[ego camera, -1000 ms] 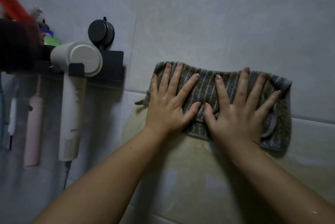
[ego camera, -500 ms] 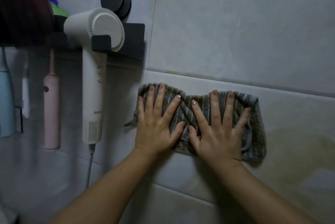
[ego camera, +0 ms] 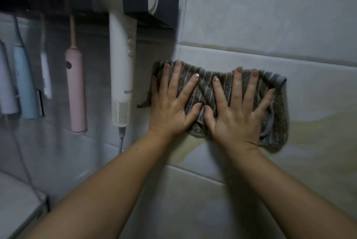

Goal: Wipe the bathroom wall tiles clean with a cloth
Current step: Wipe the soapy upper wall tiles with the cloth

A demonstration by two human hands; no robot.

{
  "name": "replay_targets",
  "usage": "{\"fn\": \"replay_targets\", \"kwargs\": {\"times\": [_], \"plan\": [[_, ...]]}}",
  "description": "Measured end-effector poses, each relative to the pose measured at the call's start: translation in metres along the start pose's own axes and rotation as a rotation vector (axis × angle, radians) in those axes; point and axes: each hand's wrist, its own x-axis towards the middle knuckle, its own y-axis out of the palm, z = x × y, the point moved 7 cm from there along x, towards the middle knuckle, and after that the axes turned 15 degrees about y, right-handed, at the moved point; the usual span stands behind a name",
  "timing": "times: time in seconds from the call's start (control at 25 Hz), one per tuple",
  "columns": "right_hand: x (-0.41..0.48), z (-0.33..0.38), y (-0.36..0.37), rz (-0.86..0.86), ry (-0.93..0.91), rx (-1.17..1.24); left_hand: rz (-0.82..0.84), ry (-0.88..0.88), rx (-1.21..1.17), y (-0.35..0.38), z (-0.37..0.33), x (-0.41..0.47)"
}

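Note:
A grey striped cloth (ego camera: 278,115) lies flat against the pale wall tiles (ego camera: 270,16), just below a horizontal grout line. My left hand (ego camera: 172,107) presses on the cloth's left part with fingers spread and straight. Beside it, my right hand (ego camera: 235,115) presses the cloth's middle and right part the same way, the two thumbs almost touching. A yellowish wet stain (ego camera: 316,128) spreads over the tile to the right of and below the cloth.
Close to the left of the cloth hangs a white hair dryer (ego camera: 123,55) in a black wall holder (ego camera: 152,4), its cord running down. Farther left hang a pink electric toothbrush (ego camera: 76,91), a light blue one (ego camera: 26,82) and white ones. A white ledge (ego camera: 17,206) sits bottom left.
Both hands have slid the cloth down the wall, from across the grout line to below it, and left toward the hair dryer. The hands have stayed flat on it.

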Motion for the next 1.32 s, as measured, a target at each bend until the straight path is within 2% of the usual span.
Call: {"fn": "replay_targets", "kwargs": {"times": [0.4, 0.64, 0.76, 0.96, 1.08, 1.2, 1.32], "plan": [[-0.08, 0.018, 0.018, 0.004, -0.107, 0.014, 0.02, 0.013, 0.029, 0.015, -0.01, -0.085], [-0.133, -0.017, 0.022, 0.03, -0.205, -0.034, 0.065, 0.012, 0.001, 0.025, -0.054, -0.123], [-0.119, -0.045, 0.011, 0.01, -0.205, -0.047, 0.049, 0.026, -0.022, 0.025, -0.075, -0.1], [-0.03, -0.088, -0.018, -0.09, -0.102, -0.009, -0.028, 0.097, -0.015, 0.012, -0.089, 0.003], [0.013, -0.12, -0.029, -0.105, -0.039, -0.035, -0.054, 0.079, 0.001, 0.006, -0.102, 0.059], [0.019, -0.147, -0.037, -0.107, 0.034, -0.051, -0.056, 0.041, 0.009, 0.007, -0.124, 0.074], [-0.012, -0.167, -0.036, -0.054, 0.062, -0.039, -0.014, 0.086, -0.007, 0.016, -0.153, 0.053]]}}
